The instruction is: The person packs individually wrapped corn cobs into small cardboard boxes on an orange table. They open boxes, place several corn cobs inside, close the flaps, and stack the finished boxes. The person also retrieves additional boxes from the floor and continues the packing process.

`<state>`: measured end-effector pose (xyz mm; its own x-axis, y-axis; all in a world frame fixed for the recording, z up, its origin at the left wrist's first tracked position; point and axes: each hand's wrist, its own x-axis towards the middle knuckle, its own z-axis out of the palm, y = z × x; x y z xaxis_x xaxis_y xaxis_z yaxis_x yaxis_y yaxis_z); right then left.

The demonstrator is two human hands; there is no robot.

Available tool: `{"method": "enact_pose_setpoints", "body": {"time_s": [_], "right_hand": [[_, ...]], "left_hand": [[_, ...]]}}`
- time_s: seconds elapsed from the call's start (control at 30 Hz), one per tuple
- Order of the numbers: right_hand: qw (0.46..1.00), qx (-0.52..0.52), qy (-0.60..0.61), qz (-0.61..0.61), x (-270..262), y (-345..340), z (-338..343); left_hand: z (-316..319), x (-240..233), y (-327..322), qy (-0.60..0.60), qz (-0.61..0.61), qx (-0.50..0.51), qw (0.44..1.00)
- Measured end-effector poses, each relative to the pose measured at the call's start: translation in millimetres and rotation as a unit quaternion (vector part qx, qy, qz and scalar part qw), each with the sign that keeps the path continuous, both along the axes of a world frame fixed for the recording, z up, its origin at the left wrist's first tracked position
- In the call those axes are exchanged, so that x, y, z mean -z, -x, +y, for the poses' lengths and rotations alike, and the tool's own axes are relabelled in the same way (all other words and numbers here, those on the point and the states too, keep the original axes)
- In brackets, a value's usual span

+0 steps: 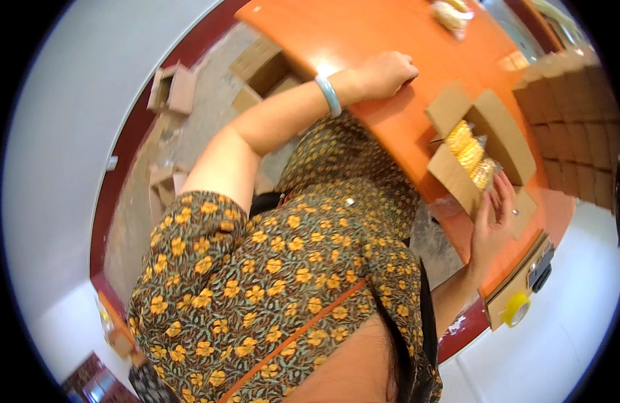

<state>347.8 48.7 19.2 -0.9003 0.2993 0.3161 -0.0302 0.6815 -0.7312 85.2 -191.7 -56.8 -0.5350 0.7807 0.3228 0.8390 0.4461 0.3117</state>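
Observation:
My left hand (388, 75), with a pale blue bangle (328, 95) on its wrist, is curled shut over the orange tabletop (335, 30). No object shows in it. My right hand (496, 216), wearing a ring, is at the near side of an open cardboard box (511, 136) with its flaps spread. Inside the box, clear plastic packets of small yellow items (466, 146) lie in a row. The thumb and fingertips of my right hand touch the end packet (484, 174); whether they grip it is unclear.
Stacked brown cartons (577, 131) stand right of the box. A yellow tape roll (516, 310) lies on flat cardboard (501, 297) at the table's edge. A bag (451, 17) rests at the far side. Open cartons (174, 90) (264, 65) sit on the floor.

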Motion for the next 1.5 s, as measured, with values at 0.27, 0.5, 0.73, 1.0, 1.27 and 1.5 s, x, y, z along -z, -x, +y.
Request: {"method": "enact_pose_setpoints", "body": {"time_s": [0.27,0.5,0.73,1.0,1.27,1.5], "right_hand": [[0.999,-0.040,-0.013,-0.010,-0.4,4.0,-5.7],[0.986,-0.136,-0.091,0.010,-7.3,41.1,-3.8],[0.973,-0.221,-0.059,0.003,-0.5,76.4,-9.3],[0.960,-0.265,-0.081,-0.036,-4.6,90.4,-27.0],[0.962,-0.260,-0.061,-0.055,-13.3,80.0,-23.6],[0.964,-0.238,-0.015,-0.118,-9.9,81.9,-28.3]], "left_hand": [[-202.8,-5.8,-71.8,-0.116,-0.484,-0.147,0.855],[-360.4,66.8,-193.7,-0.153,-0.498,-0.521,0.676],[-386.3,176.3,-352.4,-0.244,-0.585,-0.597,0.491],[-292.9,282.0,-425.2,-0.361,-0.613,-0.659,0.245],[-308.6,336.6,-418.6,-0.264,-0.501,-0.763,0.312],[-372.3,370.2,-461.8,-0.360,-0.313,-0.842,0.254]]}}
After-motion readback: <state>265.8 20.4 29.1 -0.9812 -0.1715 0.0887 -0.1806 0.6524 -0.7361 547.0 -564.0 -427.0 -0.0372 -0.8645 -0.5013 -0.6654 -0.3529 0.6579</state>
